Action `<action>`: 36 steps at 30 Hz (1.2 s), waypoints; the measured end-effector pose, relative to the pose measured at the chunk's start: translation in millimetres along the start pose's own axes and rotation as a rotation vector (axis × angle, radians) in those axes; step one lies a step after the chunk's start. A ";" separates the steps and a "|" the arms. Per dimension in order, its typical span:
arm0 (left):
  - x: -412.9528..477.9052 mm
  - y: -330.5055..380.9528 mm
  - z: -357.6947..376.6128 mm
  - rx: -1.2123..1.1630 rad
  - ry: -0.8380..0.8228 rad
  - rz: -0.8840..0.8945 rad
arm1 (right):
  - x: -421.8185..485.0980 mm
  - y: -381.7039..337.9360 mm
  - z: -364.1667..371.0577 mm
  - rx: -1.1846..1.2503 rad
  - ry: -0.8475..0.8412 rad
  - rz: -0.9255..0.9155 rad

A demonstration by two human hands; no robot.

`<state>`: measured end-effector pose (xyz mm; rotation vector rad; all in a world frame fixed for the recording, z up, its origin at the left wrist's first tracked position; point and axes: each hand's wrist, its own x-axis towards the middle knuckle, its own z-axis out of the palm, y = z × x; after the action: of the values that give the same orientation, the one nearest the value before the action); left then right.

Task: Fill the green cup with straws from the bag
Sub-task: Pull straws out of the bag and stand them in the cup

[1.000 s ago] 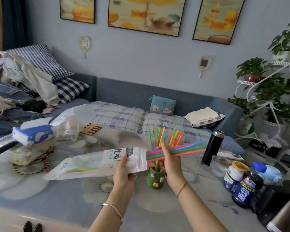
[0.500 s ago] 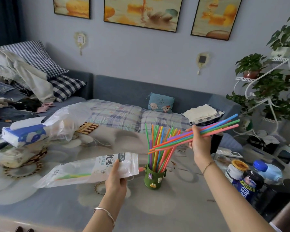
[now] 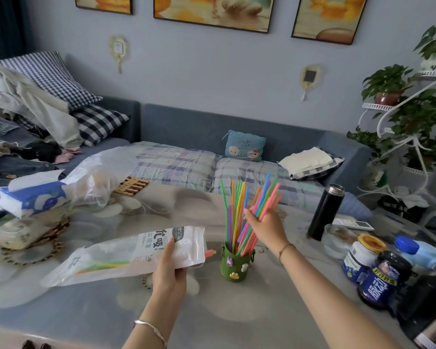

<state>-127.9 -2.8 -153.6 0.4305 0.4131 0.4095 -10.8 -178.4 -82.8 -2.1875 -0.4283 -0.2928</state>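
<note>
The green cup [image 3: 234,267] with small animal figures stands upright on the table, with several colourful straws in it. My right hand [image 3: 266,226] is closed around a bundle of straws [image 3: 264,200]; their lower ends sit inside the cup and the bundle leans right. My left hand [image 3: 170,268] grips the white plastic straw bag [image 3: 126,255] at its right end, left of the cup. A few straws are still visible inside the bag, and a pink one pokes out of its mouth.
A black flask [image 3: 325,211], a glass bowl [image 3: 337,241], jars and bottles [image 3: 378,273] crowd the table's right side. A tissue pack [image 3: 30,195] and a clear plastic bag [image 3: 96,177] lie at the left. A sofa is behind the table.
My right hand pulled the straw bundle out of the bag, swung it from level to nearly upright, and lowered its ends into the cup. The left hand kept holding the bag.
</note>
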 end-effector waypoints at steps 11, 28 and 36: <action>1.2 6.0 1.3 0.071 -0.039 0.021 | 5.5 22.0 32.0 -0.166 -0.180 0.141; -1.9 3.5 0.0 0.019 0.006 0.032 | -11.1 16.9 29.6 -0.031 0.096 0.133; -20.3 5.0 13.6 -0.023 0.068 0.026 | -67.4 -18.3 38.2 0.634 0.150 0.313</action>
<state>-140.1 -12.3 -134.0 0.4010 0.4690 0.4543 -77.6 -151.1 -116.5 -1.5658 -0.0688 -0.1214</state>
